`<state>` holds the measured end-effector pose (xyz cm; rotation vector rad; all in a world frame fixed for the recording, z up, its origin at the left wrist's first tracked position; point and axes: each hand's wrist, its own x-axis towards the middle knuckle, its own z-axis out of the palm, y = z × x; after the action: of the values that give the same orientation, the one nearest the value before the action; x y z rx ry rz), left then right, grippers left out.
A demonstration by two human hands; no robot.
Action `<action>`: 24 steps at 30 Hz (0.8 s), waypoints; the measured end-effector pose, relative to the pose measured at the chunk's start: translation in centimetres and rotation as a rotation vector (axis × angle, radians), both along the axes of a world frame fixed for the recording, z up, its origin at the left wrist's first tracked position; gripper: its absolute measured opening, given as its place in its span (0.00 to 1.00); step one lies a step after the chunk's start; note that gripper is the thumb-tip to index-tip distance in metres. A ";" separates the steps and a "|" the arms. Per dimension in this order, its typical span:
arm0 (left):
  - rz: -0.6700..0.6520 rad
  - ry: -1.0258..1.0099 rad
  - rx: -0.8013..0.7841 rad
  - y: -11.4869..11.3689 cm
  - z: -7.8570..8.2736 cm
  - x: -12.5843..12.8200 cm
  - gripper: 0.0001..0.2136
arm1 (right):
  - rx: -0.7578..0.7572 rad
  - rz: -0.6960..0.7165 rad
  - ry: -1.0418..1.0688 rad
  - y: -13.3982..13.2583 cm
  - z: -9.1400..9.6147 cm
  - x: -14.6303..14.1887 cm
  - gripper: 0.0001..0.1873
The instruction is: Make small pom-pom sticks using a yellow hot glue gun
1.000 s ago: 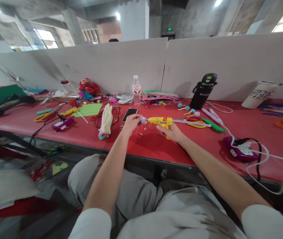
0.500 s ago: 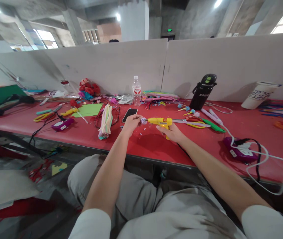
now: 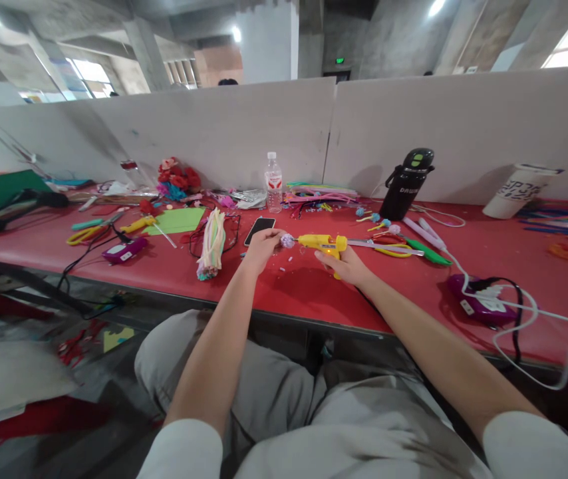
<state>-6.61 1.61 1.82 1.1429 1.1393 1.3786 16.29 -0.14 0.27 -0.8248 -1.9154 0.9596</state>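
Between the fingertips of my left hand (image 3: 265, 247) is a small fuzzy lilac ball (image 3: 287, 241). My right hand (image 3: 344, 262) is wrapped round the handle of a yellow hot glue gun (image 3: 321, 243), held level and pointing left. The gun's nozzle is at the ball's right side; whether it touches I cannot tell. Behind my left hand lies a dark phone (image 3: 259, 230). A bundle of pale pipe cleaners (image 3: 211, 246) lies to the left of it. Yellow-handled scissors (image 3: 392, 250) lie just right of the glue gun.
A plastic water bottle (image 3: 274, 184) and a black flask (image 3: 408, 186) stand at the back of the red table (image 3: 284, 293). Purple power strips (image 3: 481, 303) with cables sit at right and left. A second yellow glue gun (image 3: 138, 224) rests by green paper (image 3: 178, 220). A white partition (image 3: 214, 133) runs behind.
My left hand has turned the lilac ball slightly, so more of it shows. The glue gun and my right hand stay nearly still.
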 end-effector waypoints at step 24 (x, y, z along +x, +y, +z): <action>0.112 -0.074 0.075 -0.5 2.6 -2.8 0.07 | -0.028 -0.262 -0.795 -1.6 3.0 7.3 0.28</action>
<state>-9.41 1.15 4.38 1.0853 1.1212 1.5486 23.56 -1.70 3.22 -1.5989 -2.3503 0.5248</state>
